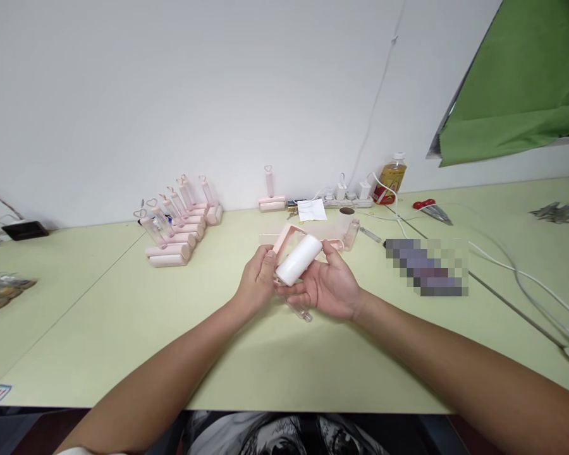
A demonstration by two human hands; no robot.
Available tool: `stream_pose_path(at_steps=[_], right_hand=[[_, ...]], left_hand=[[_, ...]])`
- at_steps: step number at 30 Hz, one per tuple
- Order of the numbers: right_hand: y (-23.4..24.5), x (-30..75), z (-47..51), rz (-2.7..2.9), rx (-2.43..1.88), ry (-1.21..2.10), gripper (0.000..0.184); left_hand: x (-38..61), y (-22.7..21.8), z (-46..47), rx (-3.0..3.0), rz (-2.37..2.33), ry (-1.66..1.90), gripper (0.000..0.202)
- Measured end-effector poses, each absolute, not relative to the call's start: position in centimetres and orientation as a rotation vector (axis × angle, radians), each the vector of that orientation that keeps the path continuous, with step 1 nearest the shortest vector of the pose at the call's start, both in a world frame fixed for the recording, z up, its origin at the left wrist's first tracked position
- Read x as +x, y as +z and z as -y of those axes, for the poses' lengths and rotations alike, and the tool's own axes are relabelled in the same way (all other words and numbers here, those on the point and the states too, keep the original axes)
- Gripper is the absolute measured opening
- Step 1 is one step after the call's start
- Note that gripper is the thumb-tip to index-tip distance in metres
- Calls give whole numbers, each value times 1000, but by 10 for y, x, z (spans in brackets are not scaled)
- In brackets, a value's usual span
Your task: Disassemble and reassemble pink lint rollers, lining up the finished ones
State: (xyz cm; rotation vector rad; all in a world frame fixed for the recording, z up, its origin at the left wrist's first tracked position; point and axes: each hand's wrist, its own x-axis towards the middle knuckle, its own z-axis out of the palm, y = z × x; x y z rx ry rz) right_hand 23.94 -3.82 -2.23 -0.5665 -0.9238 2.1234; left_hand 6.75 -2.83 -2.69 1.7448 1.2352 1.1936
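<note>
In the head view a white lint roller refill (299,260) is tilted between my hands, beside a pink plastic frame (283,240). My left hand (258,276) grips the pink frame, with the thumb on its edge. My right hand (334,285) holds the white refill, its thumb at the upper end and its fingers curled beneath. A clear plastic piece (305,313) shows just below my hands; its other end is hidden. Behind my hands lie a pink shell part (335,245) and a clear pink handle (352,234). Another white roll (346,219) stands near them.
Several pink lint rollers (168,254) stand in a row at left, and one more lint roller (272,202) is by the wall. A power strip (348,203), a bottle (391,180) and red-handled scissors (431,210) are at the back right. White cables (516,268) cross the right side.
</note>
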Motion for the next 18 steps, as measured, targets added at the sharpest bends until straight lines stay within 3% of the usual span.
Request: stream_pose_path(at_steps=[18], right_hand=[[-25,239,38,785,-380,2218,77]], left_hand=[[69,-26,31,1945,-1263,1152,36]])
